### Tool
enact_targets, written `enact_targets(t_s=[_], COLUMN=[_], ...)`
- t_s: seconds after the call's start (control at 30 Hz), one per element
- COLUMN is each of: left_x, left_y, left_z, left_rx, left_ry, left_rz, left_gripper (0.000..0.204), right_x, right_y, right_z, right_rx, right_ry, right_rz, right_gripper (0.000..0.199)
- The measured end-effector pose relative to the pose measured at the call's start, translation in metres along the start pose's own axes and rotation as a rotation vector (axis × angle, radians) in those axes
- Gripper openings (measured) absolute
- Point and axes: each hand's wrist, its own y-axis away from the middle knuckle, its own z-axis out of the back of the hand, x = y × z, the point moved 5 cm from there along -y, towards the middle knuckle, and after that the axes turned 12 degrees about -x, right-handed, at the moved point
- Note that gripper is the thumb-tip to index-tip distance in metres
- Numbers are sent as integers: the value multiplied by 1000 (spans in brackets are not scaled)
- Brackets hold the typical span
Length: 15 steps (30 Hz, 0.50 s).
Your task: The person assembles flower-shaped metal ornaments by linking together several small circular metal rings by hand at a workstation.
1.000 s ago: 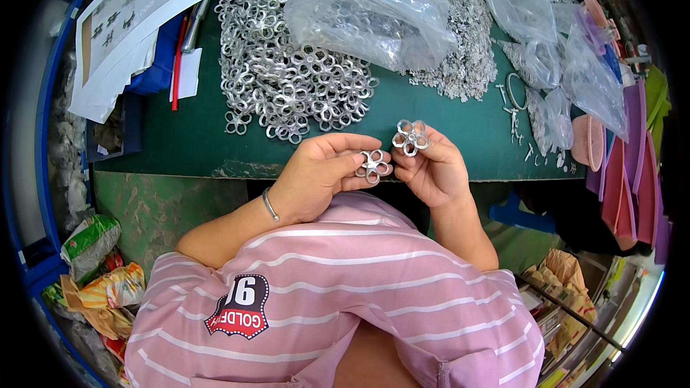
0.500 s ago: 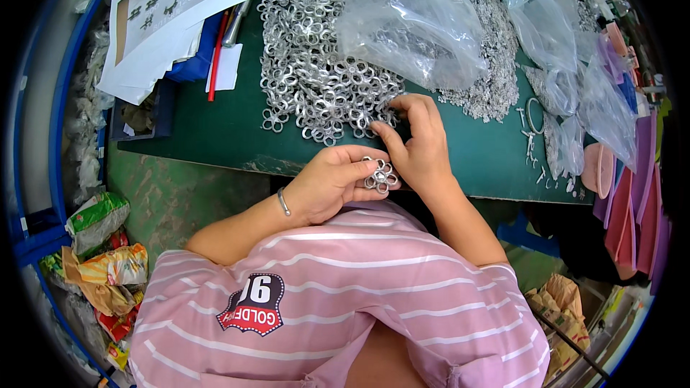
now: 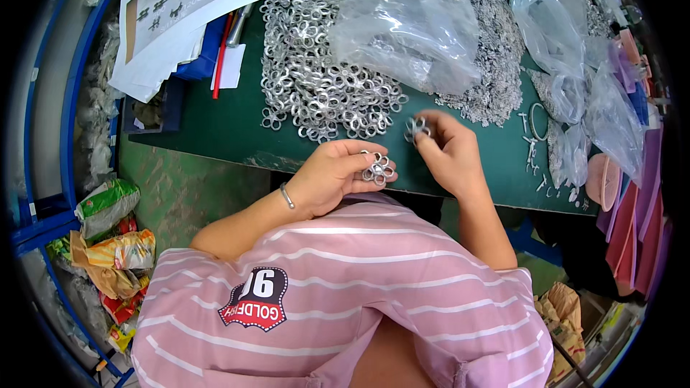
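Observation:
My left hand (image 3: 332, 176), with a silver bangle on its wrist, is closed on a flower-shaped metal piece (image 3: 378, 169) made of small rings. It sits in front of the table's near edge. My right hand (image 3: 453, 152) is raised over the table to the right, pinching a second ring-petalled metal flower (image 3: 417, 128), slightly blurred. A large pile of similar silver ring pieces (image 3: 305, 65) lies on the green table (image 3: 237, 133), just beyond my left hand and left of the right one.
A clear plastic bag (image 3: 406, 29) covers part of the piles. Smaller metal parts (image 3: 496, 57) are heaped to its right, with more clear bags (image 3: 557, 50) beside them. Printed sheets (image 3: 187, 11) and a red pencil (image 3: 222, 57) lie at the left. Blue shelving (image 3: 65, 100) stands farther left.
My right hand has moved away from the ring pile, to the right and slightly toward me, with a metal flower now in its fingers. My left hand keeps its hold, almost still.

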Motion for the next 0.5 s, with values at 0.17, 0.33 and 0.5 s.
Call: enact_targets(t_s=[0.17, 0.33, 0.5], left_x=[2, -9, -68], left_y=[0, 7, 12], left_z=[-3, -16, -64], left_rx=[-41, -30, 56], left_ry=[25, 63, 107], left_rz=[-18, -108, -263], left_gripper=[25, 27, 30], right_x=[6, 21, 61], right_y=[4, -1, -56], right_z=[34, 46, 42], right_rx=[-98, -198, -359], right_ry=[272, 148, 214], right_rz=[232, 445, 576], right_gripper=[17, 29, 51])
